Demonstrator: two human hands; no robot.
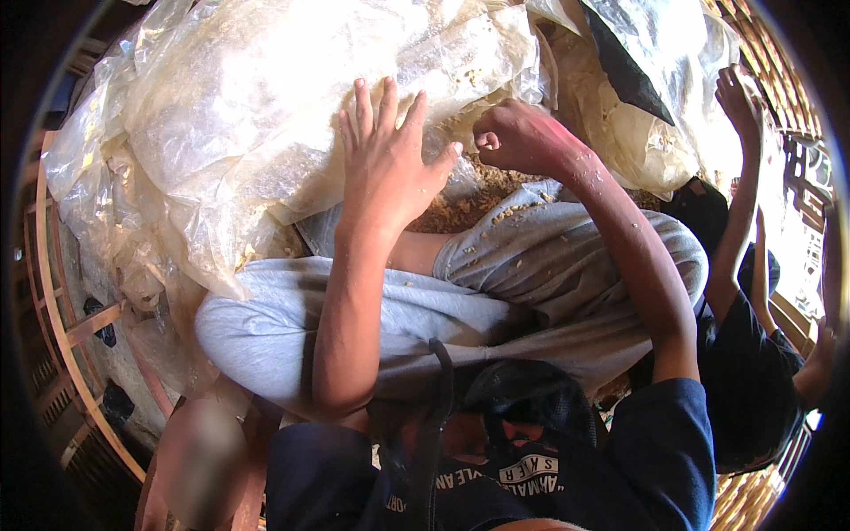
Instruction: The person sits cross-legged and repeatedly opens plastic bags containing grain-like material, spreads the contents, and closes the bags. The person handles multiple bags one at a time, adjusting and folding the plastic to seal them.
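Note:
My left hand is spread over a large heap of crumpled clear plastic sheeting, palm down, fingers apart; whether it touches the plastic I cannot tell. To its right, my right hand is curled in a loose fist, thumb side towards the left hand; nothing shows in it, but the inside of the curl is hidden. Brown crumbly material lies under and between the plastic folds, just below the hands. Small crumbs stick to my right forearm and to the grey trousers on my crossed legs.
At the right sits another person in a dark shirt, one arm raised beside the plastic. A black sheet piece lies among the folds at the upper right. Wooden rails curve along the left, and woven slats stand at the far right.

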